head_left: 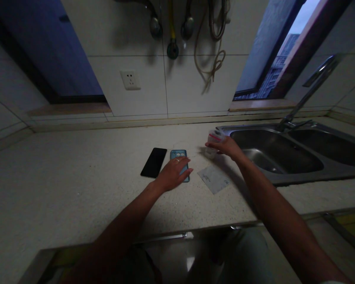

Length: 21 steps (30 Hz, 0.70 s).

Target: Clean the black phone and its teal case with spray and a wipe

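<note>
My left hand (173,173) lies over a blue phone case (178,153) on the countertop, fingers stretched out and thumb apart, covering much of its middle. Left of the case lies a black smartphone (154,162), flat and dark-screened. Near the sink's left edge, my right hand (225,146) is closed on a clear plastic zip bag (213,141) with a red strip near its top. What the bag contains, if anything, I cannot make out. A flat, pale printed sheet or packet (213,178) rests between my two forearms.
The speckled countertop (106,169) runs along a tiled wall. A steel double sink (272,152) with a faucet (307,92) stands to the right. Pipes and a hose (217,63) hang on the wall beside a socket (130,80). The counter's front edge is close to me.
</note>
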{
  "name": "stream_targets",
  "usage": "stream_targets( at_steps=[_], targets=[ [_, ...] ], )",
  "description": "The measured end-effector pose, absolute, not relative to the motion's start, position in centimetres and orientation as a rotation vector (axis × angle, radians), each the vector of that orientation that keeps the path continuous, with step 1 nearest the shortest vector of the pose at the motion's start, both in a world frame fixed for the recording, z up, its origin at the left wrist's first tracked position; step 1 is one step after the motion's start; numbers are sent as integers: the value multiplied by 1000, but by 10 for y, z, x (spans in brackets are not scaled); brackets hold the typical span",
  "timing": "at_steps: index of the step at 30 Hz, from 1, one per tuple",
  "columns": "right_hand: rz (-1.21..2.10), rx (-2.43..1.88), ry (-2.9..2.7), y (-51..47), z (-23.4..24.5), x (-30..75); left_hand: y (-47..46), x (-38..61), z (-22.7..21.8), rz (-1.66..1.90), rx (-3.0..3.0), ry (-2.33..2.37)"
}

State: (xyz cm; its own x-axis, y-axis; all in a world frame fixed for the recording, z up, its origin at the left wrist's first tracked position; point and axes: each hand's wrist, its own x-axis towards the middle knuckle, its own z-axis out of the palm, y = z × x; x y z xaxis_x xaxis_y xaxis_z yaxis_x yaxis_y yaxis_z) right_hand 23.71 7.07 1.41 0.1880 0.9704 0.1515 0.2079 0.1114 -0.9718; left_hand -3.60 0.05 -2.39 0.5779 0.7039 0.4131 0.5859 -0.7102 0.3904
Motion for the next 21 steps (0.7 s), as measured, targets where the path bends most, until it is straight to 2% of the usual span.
stream_targets(
  at_steps=[3,9,16,21],
  targets=[
    [836,-1390,-1231,69,13,229,-2,-35,-20,864,2547,1110],
    [1111,-1002,-1069,55,21,198,-4,-32,-13,1052,2149,1241],
    [1420,-771,-1047,32,12,160,-2,-28,-11,1008,1672,1072],
    [1505,-769,-987,32,-3,151,-3,-28,-14,992,1590,1109]
  ],
)
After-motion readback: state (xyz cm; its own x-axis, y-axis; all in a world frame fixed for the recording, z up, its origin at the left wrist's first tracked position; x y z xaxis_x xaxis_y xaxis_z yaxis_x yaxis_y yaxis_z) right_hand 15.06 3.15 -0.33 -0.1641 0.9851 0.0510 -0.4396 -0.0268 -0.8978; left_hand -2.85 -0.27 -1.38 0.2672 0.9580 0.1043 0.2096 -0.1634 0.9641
